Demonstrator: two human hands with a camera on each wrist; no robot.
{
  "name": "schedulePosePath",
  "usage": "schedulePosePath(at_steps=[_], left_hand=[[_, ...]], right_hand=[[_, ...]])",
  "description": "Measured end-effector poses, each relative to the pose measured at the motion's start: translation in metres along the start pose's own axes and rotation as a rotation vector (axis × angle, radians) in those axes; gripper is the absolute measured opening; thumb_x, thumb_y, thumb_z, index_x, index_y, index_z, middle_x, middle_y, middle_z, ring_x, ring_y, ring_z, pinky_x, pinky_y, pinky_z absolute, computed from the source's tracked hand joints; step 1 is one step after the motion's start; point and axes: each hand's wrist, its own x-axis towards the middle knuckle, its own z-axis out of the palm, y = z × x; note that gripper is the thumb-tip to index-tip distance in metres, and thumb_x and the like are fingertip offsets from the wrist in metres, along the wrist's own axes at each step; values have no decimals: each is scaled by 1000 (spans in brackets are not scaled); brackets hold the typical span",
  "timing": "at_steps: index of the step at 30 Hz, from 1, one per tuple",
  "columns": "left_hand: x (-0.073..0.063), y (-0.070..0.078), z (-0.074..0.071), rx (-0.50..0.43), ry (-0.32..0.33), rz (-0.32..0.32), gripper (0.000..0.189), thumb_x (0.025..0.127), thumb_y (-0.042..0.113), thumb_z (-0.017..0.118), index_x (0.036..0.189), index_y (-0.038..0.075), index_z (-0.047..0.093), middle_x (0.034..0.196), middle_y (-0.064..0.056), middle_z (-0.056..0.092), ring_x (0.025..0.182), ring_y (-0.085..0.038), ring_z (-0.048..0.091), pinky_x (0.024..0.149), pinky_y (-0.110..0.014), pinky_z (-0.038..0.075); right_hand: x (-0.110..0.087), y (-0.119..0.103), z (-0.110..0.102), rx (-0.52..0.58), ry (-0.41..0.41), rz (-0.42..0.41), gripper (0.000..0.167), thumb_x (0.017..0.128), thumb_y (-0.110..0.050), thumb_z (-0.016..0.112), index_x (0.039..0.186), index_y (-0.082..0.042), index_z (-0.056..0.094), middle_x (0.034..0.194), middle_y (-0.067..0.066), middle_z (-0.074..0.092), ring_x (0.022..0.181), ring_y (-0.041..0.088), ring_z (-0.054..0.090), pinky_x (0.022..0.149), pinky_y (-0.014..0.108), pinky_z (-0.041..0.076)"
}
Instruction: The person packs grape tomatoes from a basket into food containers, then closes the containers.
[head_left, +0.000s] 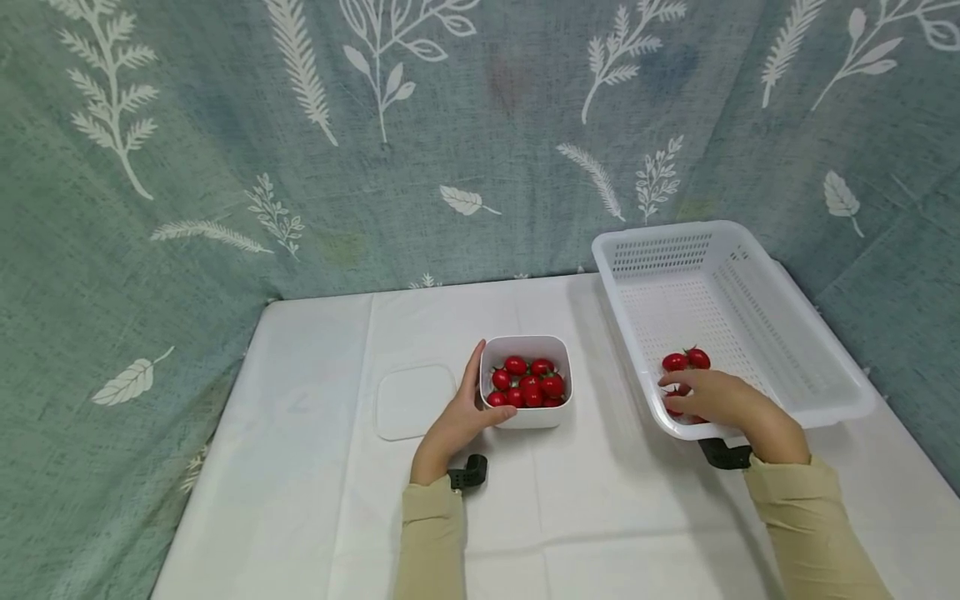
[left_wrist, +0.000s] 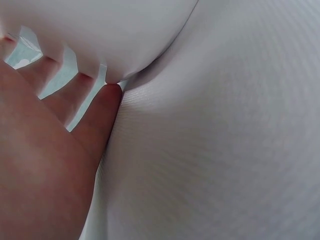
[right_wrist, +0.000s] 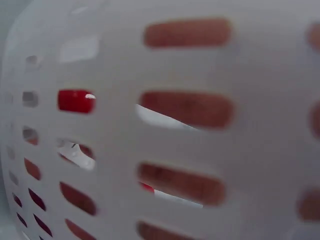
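Note:
My left hand grips a white square container at its left side, thumb over the near rim and fingers along the outer wall. Red cherry tomatoes fill the bottom of it. In the left wrist view the fingers lie against the container's wall. My right hand reaches into the near left corner of a white slotted basket, fingers bent down over the tomatoes there. Two more tomatoes lie just beyond it. Through the slots, the right wrist view shows fingers and a red tomato; I cannot tell whether one is gripped.
A flat, pale square lid lies on the white-covered table, left of the container. Green leaf-patterned cloth hangs behind the table and along its sides. The basket stands at the right, near the back cloth.

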Motion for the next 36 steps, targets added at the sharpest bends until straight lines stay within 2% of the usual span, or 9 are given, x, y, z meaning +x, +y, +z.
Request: schedulePosePath(at_steps=[5, 11, 18, 21, 22, 25, 30, 36], left_hand=[[2, -1, 1, -24, -4, 5, 96, 78, 13, 68, 142, 36, 0, 146, 4, 10, 132, -24, 14, 98, -44, 29], [2, 0, 1, -17, -3, -8, 97, 77, 15, 69, 142, 36, 0, 146, 3, 11, 132, -23, 14, 99, -44, 29], [1, 0, 0, 0, -6, 2, 97, 77, 16, 69, 142, 37, 0, 146, 5, 11, 133, -22, 12, 100, -44, 26], [3, -7, 0, -16, 6, 1, 97, 77, 15, 70, 141, 40, 2, 145, 9, 13, 132, -20, 14, 100, -43, 28], [5, -10, 0, -16, 13, 0, 96, 77, 15, 70, 140, 43, 3, 144, 11, 14, 132, -19, 15, 99, -42, 29], [5, -9, 1, -19, 12, 1, 96, 77, 15, 70, 140, 42, 3, 144, 11, 13, 132, -19, 15, 98, -42, 30], [2, 0, 3, -19, -8, 12, 97, 77, 16, 69, 142, 37, 0, 146, 5, 10, 133, -22, 11, 100, -44, 27], [2, -2, 2, -28, -1, 22, 97, 77, 15, 69, 142, 36, 1, 146, 4, 11, 133, -22, 10, 100, -45, 25]], right_hand=[[5, 3, 2, -41, -42, -14, 35, 84, -23, 55, 114, -6, 58, 90, 2, 59, 71, 12, 53, 67, 32, 41], [9, 4, 1, -81, -52, -51, 28, 80, -16, 57, 107, -7, 61, 96, 4, 59, 79, 17, 49, 71, 35, 40], [12, 3, 3, -53, -93, -37, 20, 75, -8, 60, 94, -11, 60, 80, 0, 53, 73, 16, 47, 61, 30, 37], [13, 1, 3, -65, -100, -19, 18, 75, -8, 61, 92, -11, 59, 77, 1, 52, 71, 16, 48, 60, 31, 38], [12, 1, 3, -70, -97, -14, 18, 75, -9, 61, 93, -11, 59, 77, 1, 52, 71, 16, 48, 60, 31, 38], [11, 0, 2, -77, -86, 1, 21, 75, -10, 61, 96, -11, 59, 80, 1, 53, 72, 17, 49, 62, 32, 39], [8, 1, 0, -56, -61, 1, 29, 73, -10, 61, 102, -11, 59, 85, 3, 54, 76, 19, 48, 62, 32, 39], [6, 4, -2, -32, 69, -86, 32, 78, -13, 57, 109, -9, 59, 99, 7, 59, 84, 22, 50, 72, 37, 41]])
